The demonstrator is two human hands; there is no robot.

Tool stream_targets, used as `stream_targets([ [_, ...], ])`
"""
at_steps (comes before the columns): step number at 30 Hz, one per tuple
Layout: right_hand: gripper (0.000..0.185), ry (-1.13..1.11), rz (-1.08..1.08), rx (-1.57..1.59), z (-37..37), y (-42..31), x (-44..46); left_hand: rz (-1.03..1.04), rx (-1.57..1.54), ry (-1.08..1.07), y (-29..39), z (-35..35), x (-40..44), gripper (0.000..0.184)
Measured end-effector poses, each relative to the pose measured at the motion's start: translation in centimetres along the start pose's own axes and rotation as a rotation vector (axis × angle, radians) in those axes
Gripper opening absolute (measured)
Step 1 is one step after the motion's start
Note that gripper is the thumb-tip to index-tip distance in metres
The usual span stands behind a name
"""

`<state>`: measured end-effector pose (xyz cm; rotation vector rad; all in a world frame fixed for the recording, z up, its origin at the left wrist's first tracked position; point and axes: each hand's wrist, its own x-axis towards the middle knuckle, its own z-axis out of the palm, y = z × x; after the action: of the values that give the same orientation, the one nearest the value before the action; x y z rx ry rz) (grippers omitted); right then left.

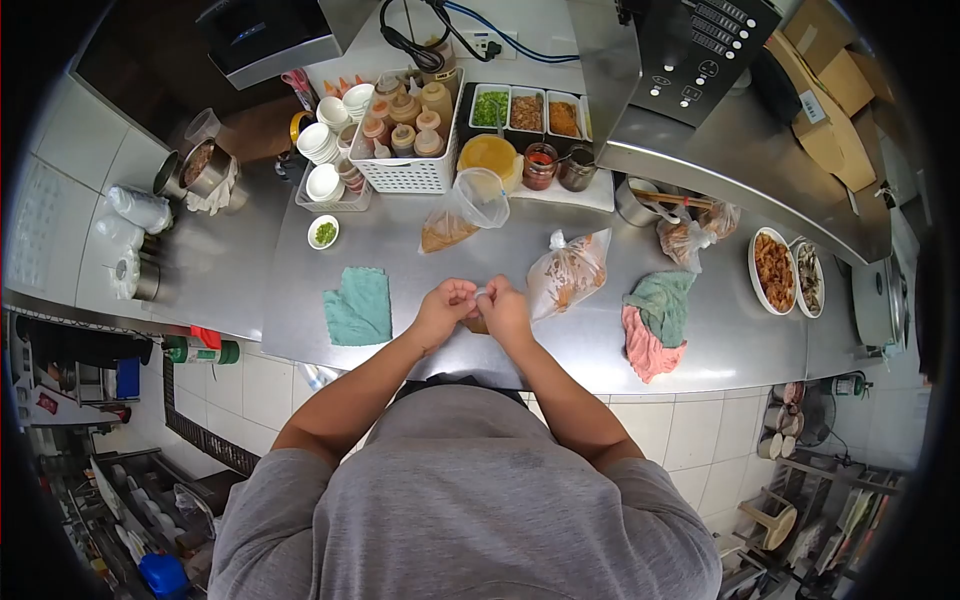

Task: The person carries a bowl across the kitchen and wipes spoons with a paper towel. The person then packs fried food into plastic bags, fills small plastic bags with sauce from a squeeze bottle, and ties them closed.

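Observation:
My left hand (446,308) and my right hand (503,310) meet near the counter's front edge, fingers pinched on the gathered neck of a small clear plastic bag. Brown contents of this plastic bag (476,325) show below my fingers; the rest is hidden behind my hands. Just right of my right hand stands a larger knotted plastic bag (566,277) with brown pieces inside. Beyond my hands, a clear plastic tub (480,200) lies tilted against another bag with brown contents (445,232). A folded green cloth (358,307) lies left of my left hand.
At the back are a white basket of squeeze bottles (410,175), a tray of toppings (528,110) and a yellow tub (488,158). Rightward lie green and pink cloths (657,320) and oval dishes of food (773,270). A small bowl of chopped greens (323,232) stands left.

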<state>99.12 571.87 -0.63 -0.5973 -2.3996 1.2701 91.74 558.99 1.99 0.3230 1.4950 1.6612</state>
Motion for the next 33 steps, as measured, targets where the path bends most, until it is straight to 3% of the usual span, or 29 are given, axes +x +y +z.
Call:
stream_targets([
  [4,0.013,0.069,-0.014,-0.031,0.2,-1.0,-0.5,-0.123,-0.051,0.030,1.1,-0.9,0.2,0.024],
  [5,0.013,-0.031,0.044,0.068,-0.4,-1.3,-0.6,-0.124,-0.054,0.020,1.2,-1.3,0.4,0.024],
  [6,0.015,-0.129,0.100,0.167,-0.9,-1.8,-0.6,-0.140,0.052,-0.035,1.4,-1.8,0.7,0.018],
  [10,0.022,-0.084,0.014,0.240,-1.4,-3.7,-2.1,-0.069,0.401,-0.091,1.6,-2.4,1.3,0.012],
  [12,0.023,0.051,-0.070,0.031,-1.0,-4.3,-2.5,-0.096,0.342,-0.089,1.7,-2.3,1.1,0.012],
  [16,0.017,0.070,-0.076,-0.099,-0.1,-4.4,-2.9,-0.123,0.052,-0.130,1.0,-3.5,1.6,0.013],
  [19,0.023,0.011,-0.039,-0.153,-0.4,-4.7,-2.6,-0.159,-0.024,-0.169,1.1,-3.8,1.1,0.012],
  [21,0.031,-0.220,0.055,-0.155,-1.6,-5.1,-0.7,-0.061,0.143,-0.172,1.7,-5.2,1.7,0.018],
  [23,0.041,0.283,-0.155,-0.299,-2.4,-7.9,2.3,0.038,0.310,-0.164,2.9,-6.5,2.3,0.029],
  [25,0.041,0.524,-0.263,-0.531,-3.6,-12.9,5.7,0.482,0.700,0.122,4.9,-7.5,3.1,0.062],
  [26,0.041,0.528,-0.265,-0.534,-3.0,-11.2,7.6,0.488,0.699,0.120,5.7,-7.9,3.8,0.062],
  [28,0.024,0.113,-0.273,-0.611,-1.8,-8.9,10.5,0.435,0.806,0.172,7.3,-8.6,5.0,0.093],
  [32,0.011,-0.115,-0.566,-0.547,-1.0,-16.7,11.9,0.536,0.832,0.216,7.7,-8.9,7.9,0.092],
  [33,0.011,-0.117,-0.567,-0.552,-1.4,-18.5,11.9,0.544,0.842,0.182,6.3,-9.4,10.7,0.082],
])
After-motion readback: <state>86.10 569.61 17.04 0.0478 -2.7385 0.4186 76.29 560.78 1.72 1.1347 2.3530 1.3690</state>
